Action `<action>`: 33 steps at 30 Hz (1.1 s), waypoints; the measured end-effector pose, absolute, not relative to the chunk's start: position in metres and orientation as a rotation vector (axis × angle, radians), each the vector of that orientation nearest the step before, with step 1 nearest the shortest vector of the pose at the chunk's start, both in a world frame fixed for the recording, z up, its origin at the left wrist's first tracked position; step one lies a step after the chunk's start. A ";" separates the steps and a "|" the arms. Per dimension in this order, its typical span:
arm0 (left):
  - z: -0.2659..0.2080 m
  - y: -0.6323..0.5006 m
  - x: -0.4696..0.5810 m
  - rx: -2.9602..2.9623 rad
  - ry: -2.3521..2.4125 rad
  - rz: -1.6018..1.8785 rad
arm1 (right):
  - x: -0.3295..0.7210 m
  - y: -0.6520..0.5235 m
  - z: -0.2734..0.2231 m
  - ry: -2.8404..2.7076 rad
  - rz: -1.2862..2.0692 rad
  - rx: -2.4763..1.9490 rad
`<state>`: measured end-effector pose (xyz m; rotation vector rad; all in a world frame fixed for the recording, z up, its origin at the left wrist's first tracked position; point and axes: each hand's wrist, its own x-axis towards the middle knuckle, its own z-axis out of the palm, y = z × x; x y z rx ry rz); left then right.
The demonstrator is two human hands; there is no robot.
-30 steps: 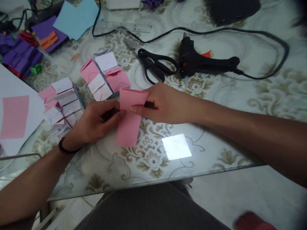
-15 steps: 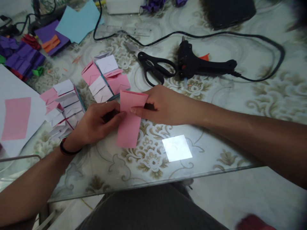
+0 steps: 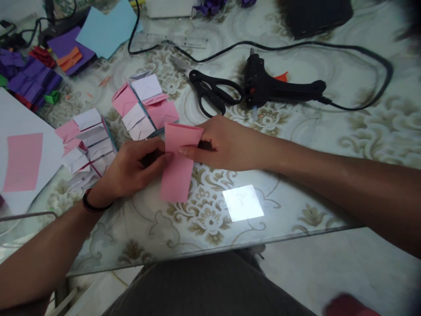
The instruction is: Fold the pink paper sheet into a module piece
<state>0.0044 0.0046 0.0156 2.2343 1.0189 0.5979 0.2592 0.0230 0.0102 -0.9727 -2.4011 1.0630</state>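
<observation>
A strip of pink paper (image 3: 176,182) is held up over the table, folded over at its top end. My left hand (image 3: 134,169) pinches its left edge between thumb and fingers. My right hand (image 3: 220,142) grips the right edge, thumb lying on the front face; the fingers behind are hidden. Just beyond my hands lies a pink-and-white folded-paper block (image 3: 144,105). Another such block (image 3: 88,147), mostly white, sits beside my left wrist.
Black scissors (image 3: 213,92) and a black glue gun (image 3: 279,85) with a looping cord lie beyond my right hand. White paper with a pink rectangle (image 3: 23,162) is at left. Purple folded pieces (image 3: 33,81) and light blue paper (image 3: 107,30) lie farther back.
</observation>
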 end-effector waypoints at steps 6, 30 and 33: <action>0.016 0.006 0.004 2.243 0.997 0.530 | 0.259 0.023 0.011 -2.417 1.053 -0.992; 0.017 0.004 0.007 2.224 1.070 0.552 | 0.262 0.023 0.011 -2.445 0.987 -1.049; 0.016 0.004 0.007 2.236 1.084 0.547 | 0.262 0.022 0.011 -2.438 0.979 -1.046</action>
